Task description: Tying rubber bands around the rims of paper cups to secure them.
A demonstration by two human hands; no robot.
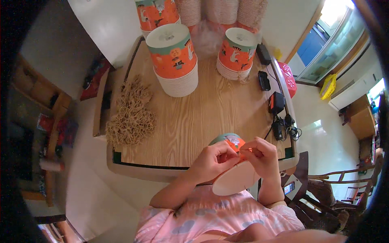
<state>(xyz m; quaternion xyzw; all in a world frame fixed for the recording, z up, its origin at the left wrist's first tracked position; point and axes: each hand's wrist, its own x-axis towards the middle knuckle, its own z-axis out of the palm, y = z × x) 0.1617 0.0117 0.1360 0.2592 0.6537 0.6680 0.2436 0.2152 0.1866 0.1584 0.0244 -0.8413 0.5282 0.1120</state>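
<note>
An orange paper bucket (234,140) with a green band is tilted over the table's front edge, its pale round mouth (233,182) turned toward me. My left hand (219,160) is closed at the bucket's left side, thumb and forefinger pinched by the rim. Opposite it, my right hand (261,156) is closed too, its fingertips pinching the rim close to the left ones. Whether a strand of twine lies between the fingertips is too small to tell. A loose heap of brown twine pieces (131,115) lies on the table's left part.
A tall stack of upturned orange buckets (174,60) stands at back left, a shorter stack (237,54) to its right. More stacks (223,12) line the back. Along the right edge lie a black-and-orange battery pack (276,102), a black device (263,81) and cables (289,128).
</note>
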